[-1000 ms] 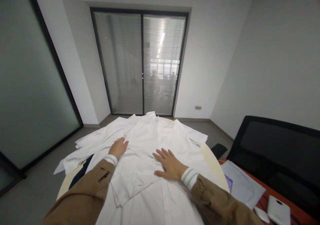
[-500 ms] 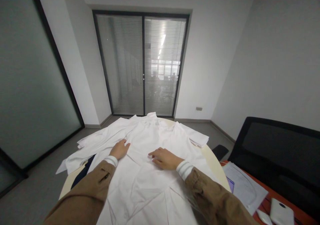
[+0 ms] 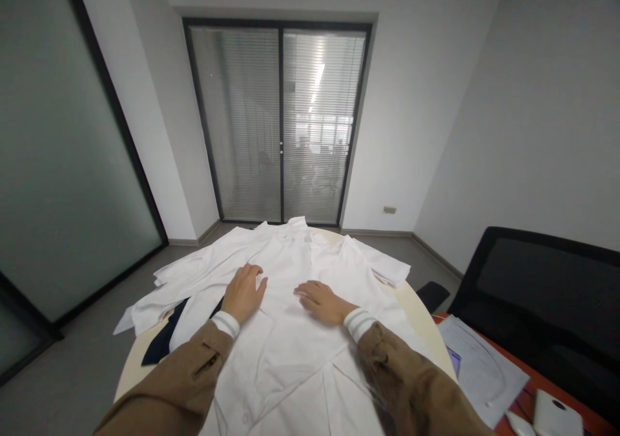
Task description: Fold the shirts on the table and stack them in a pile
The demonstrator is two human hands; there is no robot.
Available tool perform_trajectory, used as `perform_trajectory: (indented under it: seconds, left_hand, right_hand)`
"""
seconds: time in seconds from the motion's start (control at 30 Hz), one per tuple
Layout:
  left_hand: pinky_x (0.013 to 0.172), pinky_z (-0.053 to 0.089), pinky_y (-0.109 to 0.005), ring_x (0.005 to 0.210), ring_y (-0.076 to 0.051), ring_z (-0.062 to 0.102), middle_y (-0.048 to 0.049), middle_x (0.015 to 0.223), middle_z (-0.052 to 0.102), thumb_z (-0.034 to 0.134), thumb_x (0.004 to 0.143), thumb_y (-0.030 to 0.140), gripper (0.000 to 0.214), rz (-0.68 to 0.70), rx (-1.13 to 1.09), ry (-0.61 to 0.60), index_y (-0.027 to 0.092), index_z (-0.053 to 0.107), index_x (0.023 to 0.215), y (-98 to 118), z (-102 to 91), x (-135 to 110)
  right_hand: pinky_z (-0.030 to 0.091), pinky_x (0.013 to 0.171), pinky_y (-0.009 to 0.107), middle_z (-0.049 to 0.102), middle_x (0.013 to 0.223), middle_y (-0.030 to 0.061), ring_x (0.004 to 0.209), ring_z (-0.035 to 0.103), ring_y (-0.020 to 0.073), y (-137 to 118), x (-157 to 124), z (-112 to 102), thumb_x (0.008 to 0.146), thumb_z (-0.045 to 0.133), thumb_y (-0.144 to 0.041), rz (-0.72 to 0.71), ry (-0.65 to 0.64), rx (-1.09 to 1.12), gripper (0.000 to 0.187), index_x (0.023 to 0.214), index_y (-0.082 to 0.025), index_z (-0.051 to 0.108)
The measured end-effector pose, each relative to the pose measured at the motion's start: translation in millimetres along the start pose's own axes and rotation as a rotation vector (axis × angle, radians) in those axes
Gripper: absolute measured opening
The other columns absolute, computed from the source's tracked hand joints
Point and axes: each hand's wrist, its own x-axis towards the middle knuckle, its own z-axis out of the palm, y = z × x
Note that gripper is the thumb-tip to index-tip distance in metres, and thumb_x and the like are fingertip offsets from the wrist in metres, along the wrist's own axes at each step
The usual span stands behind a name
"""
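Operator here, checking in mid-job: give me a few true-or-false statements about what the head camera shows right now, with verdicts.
1. The left hand rests on a white shirt. True.
2. The right hand is holding scissors. False: it lies on the shirt, with no tool visible.
3. Navy fabric shows beneath the shirt's left side. True.
4. The papers lie on the round table. False: they lie on an orange desk to the right.
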Motion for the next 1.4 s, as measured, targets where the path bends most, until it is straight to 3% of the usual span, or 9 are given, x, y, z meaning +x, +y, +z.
perform_trajectory:
  seconds: [0.1,0.17,0.33,0.5,0.63,0.8,0.97,1.17,1.4]
  left_hand:
    - [0.069,0.043,-0.029,0.081,-0.021,0.066,-0.0038,0.086,0.07,0.05,0.092,0.047,0.026,0.039,-0.154,-0.294,0.025,0.063,0.093,15,-1.7,-13]
    - [0.064,0.04,-0.028,0.075,-0.02,0.065,-0.0012,0.08,0.069,0.053,0.089,0.05,0.027,0.109,-0.227,-0.442,0.026,0.063,0.097,21,1.6,-21]
    - [0.065,0.039,-0.026,0.071,-0.019,0.062,0.0038,0.068,0.06,0.058,0.085,0.042,0.05,0.259,-0.293,-0.547,0.027,0.05,0.132,20,10.5,-33]
    - [0.065,0.04,-0.026,0.074,-0.021,0.061,0.0031,0.068,0.058,0.057,0.085,0.04,0.065,0.289,-0.326,-0.586,0.026,0.04,0.146,17,8.7,-35]
    - [0.066,0.041,-0.028,0.076,-0.023,0.063,-0.0001,0.072,0.062,0.05,0.088,0.034,0.059,0.311,-0.276,-0.557,0.027,0.041,0.146,16,7.6,-37]
    - [0.074,0.045,-0.029,0.08,-0.022,0.066,-0.0016,0.081,0.068,0.05,0.089,0.033,0.042,0.208,-0.174,-0.44,0.027,0.055,0.131,15,7.8,-32]
    - [0.095,0.044,-0.036,0.118,-0.03,0.056,-0.0161,0.13,0.058,0.048,0.092,0.034,0.041,-0.062,0.022,0.028,0.016,0.053,0.128,-7,8.6,-14]
    - [0.09,0.049,-0.036,0.106,-0.028,0.066,-0.0136,0.115,0.068,0.057,0.089,0.033,0.046,-0.321,-0.174,-0.163,0.016,0.05,0.13,-41,15.9,3]
    - [0.092,0.049,-0.033,0.102,-0.024,0.066,-0.0091,0.107,0.071,0.058,0.084,0.025,0.025,-0.155,-0.333,-0.001,0.017,0.063,0.107,-21,1.0,9]
  right_hand:
    - [0.036,0.106,0.039,0.06,0.131,0.0086,0.122,0.047,0.0228,28,2,-14,0.099,0.037,-0.023,0.111,0.111,-0.108,0.036,0.127,-0.02,0.06]
    - [0.037,0.104,0.038,0.058,0.132,0.0109,0.12,0.048,0.023,45,2,-21,0.095,0.042,-0.015,0.198,0.135,-0.212,0.037,0.127,-0.019,0.061]
    - [0.042,0.098,0.037,0.059,0.125,0.0117,0.115,0.049,0.0239,61,2,-26,0.095,0.048,-0.02,0.275,0.113,-0.313,0.028,0.118,-0.019,0.065]
    - [0.046,0.093,0.035,0.053,0.134,0.0133,0.115,0.05,0.0249,58,8,-21,0.097,0.043,-0.021,0.406,0.216,-0.356,0.028,0.117,-0.019,0.063]
    - [0.041,0.102,0.046,0.034,0.155,0.0157,0.129,0.046,0.0312,51,11,-10,0.099,0.039,-0.027,0.523,0.165,-0.313,0.045,0.143,-0.019,0.045]
    - [0.021,0.111,0.063,0.007,0.164,0.0172,0.146,0.018,0.0432,20,18,2,0.099,0.037,-0.049,0.736,0.187,-0.246,0.069,0.157,-0.016,0.02]
    - [0.012,0.114,0.064,0.01,0.165,0.0104,0.15,0.01,0.0382,-8,19,19,0.098,0.029,-0.062,0.446,0.16,-0.157,0.072,0.158,-0.022,0.02]
    - [0.012,0.117,0.055,0.025,0.162,0.0105,0.149,0.018,0.034,-10,11,33,0.097,0.033,-0.061,0.392,0.19,-0.146,0.067,0.153,-0.024,0.034]
    - [0.016,0.118,0.048,0.029,0.161,0.0064,0.148,0.02,0.0299,-9,12,30,0.098,0.039,-0.048,0.202,0.174,-0.149,0.058,0.152,-0.026,0.038]
